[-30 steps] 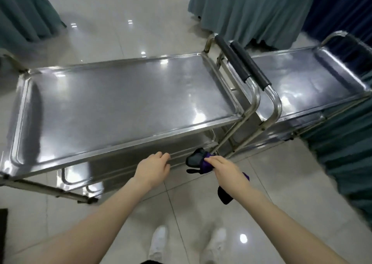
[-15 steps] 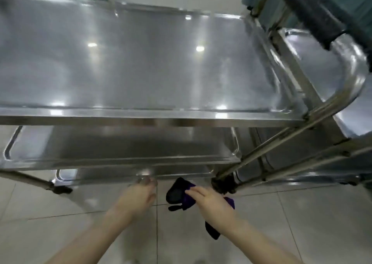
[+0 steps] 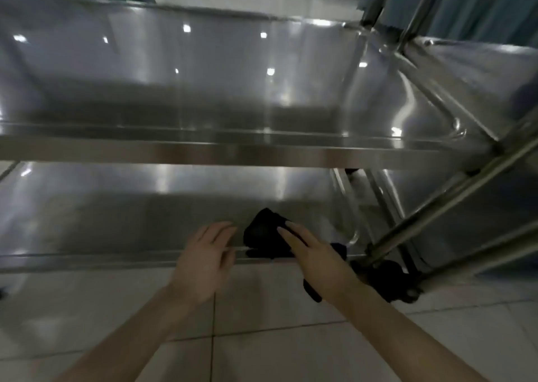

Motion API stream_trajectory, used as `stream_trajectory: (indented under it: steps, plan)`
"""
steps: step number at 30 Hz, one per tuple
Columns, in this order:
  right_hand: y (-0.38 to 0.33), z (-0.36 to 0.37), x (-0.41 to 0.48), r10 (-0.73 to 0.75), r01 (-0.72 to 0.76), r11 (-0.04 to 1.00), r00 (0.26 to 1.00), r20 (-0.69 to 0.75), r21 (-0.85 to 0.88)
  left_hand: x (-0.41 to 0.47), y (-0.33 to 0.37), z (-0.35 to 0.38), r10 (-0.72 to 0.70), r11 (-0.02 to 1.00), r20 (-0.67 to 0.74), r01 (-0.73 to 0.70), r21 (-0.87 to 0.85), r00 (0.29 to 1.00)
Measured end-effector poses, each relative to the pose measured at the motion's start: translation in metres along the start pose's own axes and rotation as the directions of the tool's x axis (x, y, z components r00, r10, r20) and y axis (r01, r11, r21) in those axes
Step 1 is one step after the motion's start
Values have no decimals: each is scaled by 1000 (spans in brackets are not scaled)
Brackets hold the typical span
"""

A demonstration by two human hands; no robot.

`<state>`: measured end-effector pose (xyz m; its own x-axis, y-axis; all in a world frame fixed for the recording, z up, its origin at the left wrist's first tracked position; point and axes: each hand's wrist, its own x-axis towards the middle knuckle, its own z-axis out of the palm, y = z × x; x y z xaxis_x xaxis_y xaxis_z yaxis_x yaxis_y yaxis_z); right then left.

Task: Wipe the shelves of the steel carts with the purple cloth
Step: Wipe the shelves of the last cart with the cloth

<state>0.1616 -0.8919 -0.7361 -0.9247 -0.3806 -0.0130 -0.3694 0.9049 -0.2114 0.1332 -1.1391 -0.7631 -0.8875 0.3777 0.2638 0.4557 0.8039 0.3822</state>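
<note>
Right hand flat on purple cloth, fingers extended and together, pressing cloth down onto near edge of lower shelf; palm-down press rather than a closed fist, thumb side hidden. Cloth looks almost black in the dim light, bunched, front part on the shelf surface, one tail hanging off the rim below the wrist. Left hand just beside cloth, not touching it, fingers spread and loose, holding nothing, hovering over or resting on the shelf's front rim; contact unclear from blur. Both forearms bare, reaching in from bottom of frame. Above, upper shelf of the same steel cart, shiny, ceiling lights reflected. At right, slanted steel frame tubes and a black caster near the right wrist. Second cart's shelf further right, touching or just beside the first. Pale tiled floor underneath. Teal drapes top right.
</note>
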Motion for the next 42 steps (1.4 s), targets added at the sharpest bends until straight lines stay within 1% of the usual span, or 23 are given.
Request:
stream_trajectory:
  steps: [2,3,5,6,7,10,12,15,19,21,23,26,28,29,30,31,33,35,36,37,39,42]
  plan:
    - [0,20,-2,22,-19,999,996,91,-25,-10,6,8,10,1000,-17,-11,-10,1000]
    - [0,29,-2,33,-29,999,992,121,-40,-13,10,11,30,999,8,-30,-11,1000]
    - [-3,39,-2,51,-46,998,991,122,-46,-13,14,17,57,998,50,-58,26,997]
    - [-4,43,-2,57,-53,998,993,105,-39,-12,14,21,61,996,53,-63,56,997]
    - [-3,46,-2,52,-50,998,997,55,-26,-9,15,24,62,995,39,-64,71,997]
    - [2,62,-1,20,-24,999,991,-134,-28,-6,13,33,73,995,-29,-71,65,997]
    - [11,66,14,14,-16,1000,981,-191,-8,-6,11,34,63,997,-77,-60,42,995]
    - [37,63,58,121,-113,992,975,-189,52,-6,10,35,44,999,-95,-43,12,995]
    - [88,47,129,282,-286,958,942,-181,8,-1,2,41,93,995,-88,-91,33,992]
    - [95,44,141,292,-301,953,938,-186,-20,1,-4,43,133,991,-97,-130,31,986]
    - [80,48,120,257,-263,965,955,-150,-22,-3,-7,42,155,988,-80,-153,31,985]
    - [49,58,52,147,-142,989,983,-114,49,-6,-9,43,145,989,-50,-145,3,988]
    - [34,60,18,84,-78,995,992,-94,70,-5,-12,46,157,987,-71,-158,-6,985]
    - [35,60,16,63,-57,996,993,-97,73,-5,-14,47,158,987,-80,-159,-3,984]
    - [43,58,22,73,-65,995,992,-107,77,-4,-14,48,154,988,-73,-155,-2,985]
    - [55,55,36,111,-104,992,986,-123,67,-3,-15,49,149,989,-60,-149,1,987]
    - [85,45,72,240,-241,970,960,-145,10,-3,-14,48,134,991,-51,-134,8,990]
    - [115,34,104,403,-407,913,904,-143,2,-5,-10,46,105,994,-55,-105,-3,993]
    - [122,30,114,453,-457,890,880,-140,10,-5,-8,45,90,996,-62,-90,-5,994]
    - [124,30,118,471,-475,880,871,-139,9,-6,-5,45,77,997,-66,-77,0,995]
    - [113,34,107,435,-440,898,891,-130,-6,-8,-3,43,58,998,-71,-57,25,996]
    - [87,49,47,354,-358,934,924,-143,-3,-11,-4,43,63,998,-68,-61,30,996]
